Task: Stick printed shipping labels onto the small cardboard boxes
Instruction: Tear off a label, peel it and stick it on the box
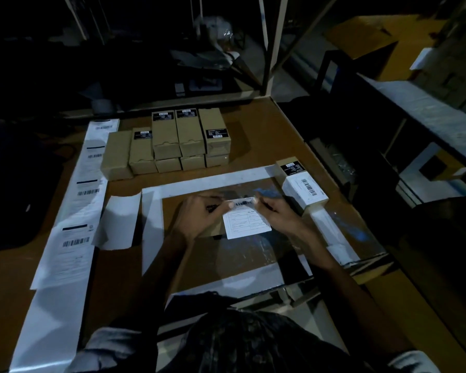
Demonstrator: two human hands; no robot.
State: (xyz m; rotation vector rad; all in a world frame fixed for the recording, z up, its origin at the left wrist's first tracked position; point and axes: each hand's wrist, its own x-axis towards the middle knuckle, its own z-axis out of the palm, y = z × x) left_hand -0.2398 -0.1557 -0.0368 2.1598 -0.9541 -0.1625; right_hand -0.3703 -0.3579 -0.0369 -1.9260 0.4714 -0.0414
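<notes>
— Head view: what are the hands doing?
— Left hand (199,214) and right hand (277,211) are each pinching the top edge of one shipping label (246,220) over a box (213,228).
— And lying beyond?
— One labelled box (304,185) at right; ten unlabelled boxes (167,142) stacked behind; one label strip (78,200) at left.

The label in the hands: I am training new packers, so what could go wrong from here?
1. Both hands, left hand and right hand, pinch only the top edge of the label, so its loose lower part could crease or land skewed on the box beneath.
2. The light is dim, so misalignment may go unnoticed.
3. The unlabelled boxes look alike; one could be skipped.
</notes>
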